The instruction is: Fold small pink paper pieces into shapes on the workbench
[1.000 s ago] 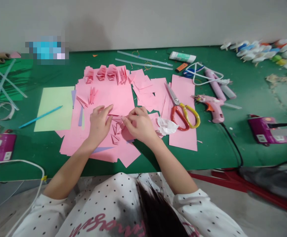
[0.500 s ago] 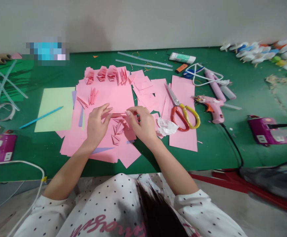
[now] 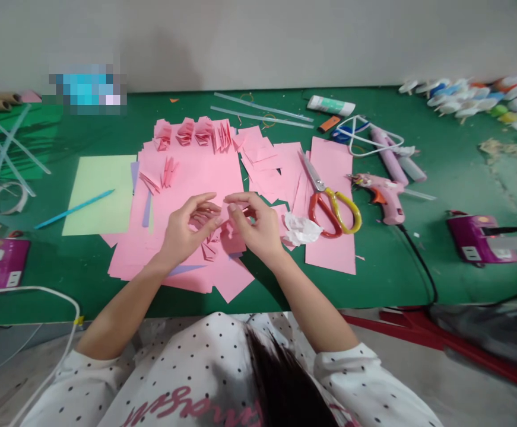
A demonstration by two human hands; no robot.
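A small folded piece of pink paper (image 3: 225,209) is between my two hands, mostly covered by the fingers. My right hand (image 3: 256,226) pinches it with thumb and forefinger. My left hand (image 3: 190,230) has its fingers curled at the paper's left side, the thumb below. Under both hands lies a stack of pink paper sheets (image 3: 196,172). Loose folded pink pieces (image 3: 209,251) sit just below my left fingers. Farther up the stack are pleated pink bundles (image 3: 186,131) in a row, and more folded pieces (image 3: 168,172) lie left of centre.
Right of the stack lie scissors (image 3: 329,204), crumpled white tissue (image 3: 301,228), cut pink squares (image 3: 258,157) and a pink glue gun (image 3: 385,196) with its cord. A blue pencil (image 3: 75,209) rests on a pale green sheet (image 3: 102,178). Clear glue sticks (image 3: 262,117) lie behind.
Both hands have come closer together, the left moving right. The pink strip stretched between them is now bunched at the fingertips and shows less.
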